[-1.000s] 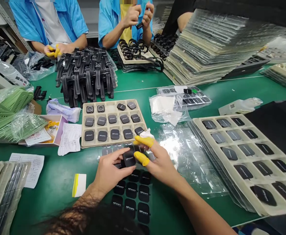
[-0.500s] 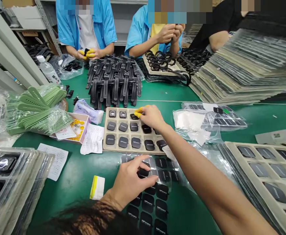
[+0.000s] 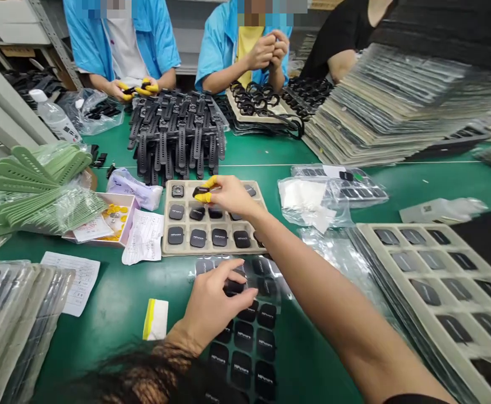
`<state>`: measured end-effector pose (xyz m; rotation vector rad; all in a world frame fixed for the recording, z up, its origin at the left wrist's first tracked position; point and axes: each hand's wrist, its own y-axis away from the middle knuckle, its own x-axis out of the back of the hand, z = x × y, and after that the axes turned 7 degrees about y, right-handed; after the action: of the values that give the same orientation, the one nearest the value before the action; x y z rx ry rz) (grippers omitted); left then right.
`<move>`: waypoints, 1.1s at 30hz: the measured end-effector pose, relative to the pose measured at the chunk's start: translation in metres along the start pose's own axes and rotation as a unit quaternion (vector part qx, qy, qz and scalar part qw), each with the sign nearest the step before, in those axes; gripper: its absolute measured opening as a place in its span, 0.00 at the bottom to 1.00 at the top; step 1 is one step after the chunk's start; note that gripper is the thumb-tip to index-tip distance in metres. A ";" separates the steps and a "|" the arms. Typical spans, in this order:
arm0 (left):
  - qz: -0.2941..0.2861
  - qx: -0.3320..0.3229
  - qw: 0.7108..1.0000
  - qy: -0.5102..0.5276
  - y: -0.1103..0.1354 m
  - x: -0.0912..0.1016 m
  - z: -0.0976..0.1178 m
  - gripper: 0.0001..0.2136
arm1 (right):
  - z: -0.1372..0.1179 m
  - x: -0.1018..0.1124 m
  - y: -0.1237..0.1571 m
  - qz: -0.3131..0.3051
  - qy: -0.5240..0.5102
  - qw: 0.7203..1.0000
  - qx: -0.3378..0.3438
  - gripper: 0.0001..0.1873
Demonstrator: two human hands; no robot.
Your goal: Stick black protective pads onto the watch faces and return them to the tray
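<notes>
My right hand, with yellow finger cots on thumb and forefinger, reaches over a beige compartment tray and pinches a small black watch body in the tray's top row. Most other pockets of the tray hold black watch bodies. My left hand rests nearer to me on a clear sheet of black square stickers, fingers curled and closed on one black piece.
Black watches with straps are piled beyond the tray. Green straps in bags lie left, a big stack of trays back right, another filled tray right. Three people work across the table. Paper slips and a pink box sit left.
My right hand has shifted a little left along the tray's top row with the black piece pinched. My left hand stays on the sticker sheet. The view has swung slightly.
</notes>
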<state>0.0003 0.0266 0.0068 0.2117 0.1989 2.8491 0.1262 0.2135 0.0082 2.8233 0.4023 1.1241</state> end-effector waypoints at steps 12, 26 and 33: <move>0.020 -0.020 0.999 -0.016 0.004 -0.005 -0.003 0.35 | 0.019 -0.020 0.207 0.107 -0.325 0.933 -0.109 0.15; 0.015 -0.043 0.995 -0.093 0.004 -0.005 -0.005 0.19 | 0.024 -0.010 0.212 0.220 -0.067 0.972 0.040 0.06; 0.051 -0.001 0.995 -0.091 0.002 -0.004 -0.002 0.23 | 0.116 0.093 0.210 0.370 0.023 0.918 -0.138 0.16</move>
<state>0.0032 0.0237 0.0049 0.4924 0.1507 2.9086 0.3154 0.0389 0.0199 2.7235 -0.8351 1.2077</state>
